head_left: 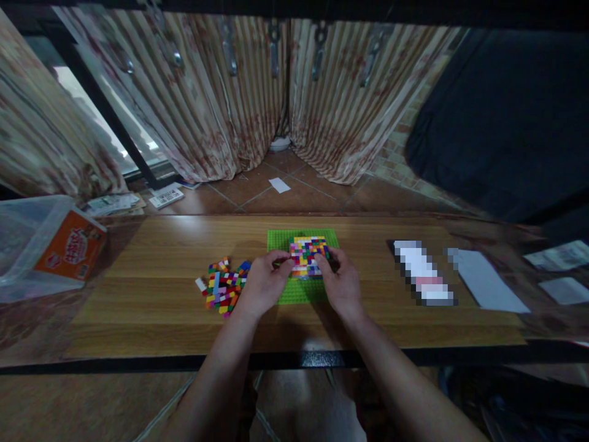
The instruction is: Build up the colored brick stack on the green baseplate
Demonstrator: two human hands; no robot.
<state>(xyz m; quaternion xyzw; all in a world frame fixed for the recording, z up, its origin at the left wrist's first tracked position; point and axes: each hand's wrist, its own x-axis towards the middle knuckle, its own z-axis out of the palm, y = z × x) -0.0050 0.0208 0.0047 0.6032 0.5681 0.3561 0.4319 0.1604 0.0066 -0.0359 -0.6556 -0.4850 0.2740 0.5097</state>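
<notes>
Currently, through the head camera, I see the left hand (269, 275) and right hand (343, 280) half-curled, gripping opposite sides of a multicoloured rectangular block of studded plastic bricks (308, 250). It sits mid-scene, over a bright-green studded plastic baseplate (301, 296) on a brown wood-grain tabletop (151, 325). Left of that lies a heap of small loose multicoloured plastic bricks (224, 288).

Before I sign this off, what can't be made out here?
All in the head view:
- Middle of the green baseplate: hidden by the brick block.
- Some fingers of the left hand and right hand: hidden behind the hands.
- Markings on the pixelated item: blurred.
- Clear bin: cut off by the left edge.
</notes>
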